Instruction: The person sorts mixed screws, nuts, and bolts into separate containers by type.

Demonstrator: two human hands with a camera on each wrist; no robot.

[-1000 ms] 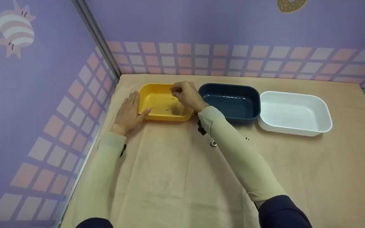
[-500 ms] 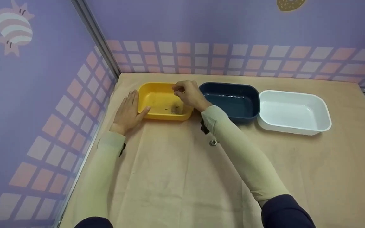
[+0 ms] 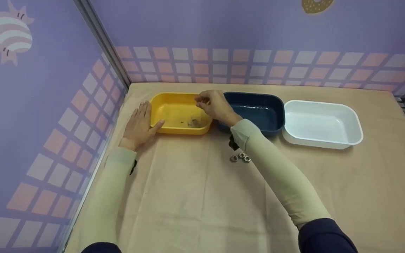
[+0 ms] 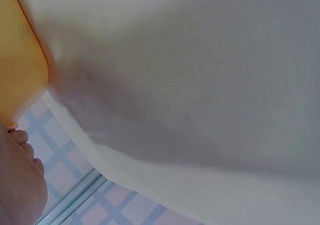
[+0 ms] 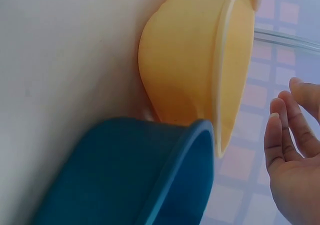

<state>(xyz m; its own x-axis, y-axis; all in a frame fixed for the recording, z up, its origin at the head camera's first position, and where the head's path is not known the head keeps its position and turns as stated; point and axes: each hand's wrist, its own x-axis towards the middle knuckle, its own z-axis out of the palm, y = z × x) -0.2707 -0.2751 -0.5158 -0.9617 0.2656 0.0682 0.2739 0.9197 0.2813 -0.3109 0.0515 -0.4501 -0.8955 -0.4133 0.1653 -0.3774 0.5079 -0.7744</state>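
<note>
fingers of the left hand point(image 3: 139, 123) are laid, released, against a yellow oblong plastic tray point(image 3: 172, 110); over its right end, the right hand point(image 3: 218, 107) is held, grasp unclear.

Counting 1 yellow tray point(image 3: 174, 130), 1 dark blue tray point(image 3: 264, 114) and 1 white tray point(image 3: 323, 124), making 3. Seeing 3 nuts point(image 3: 233, 159), 1 left hand point(image 3: 138, 124), 1 right hand point(image 3: 218, 107), 2 pale sleeves point(image 3: 282, 177), 1 candy print point(image 3: 11, 32), 1 doughnut print point(image 3: 309, 7). Unable to number dark bits point(image 3: 193, 123) in the yellow tray.
</note>
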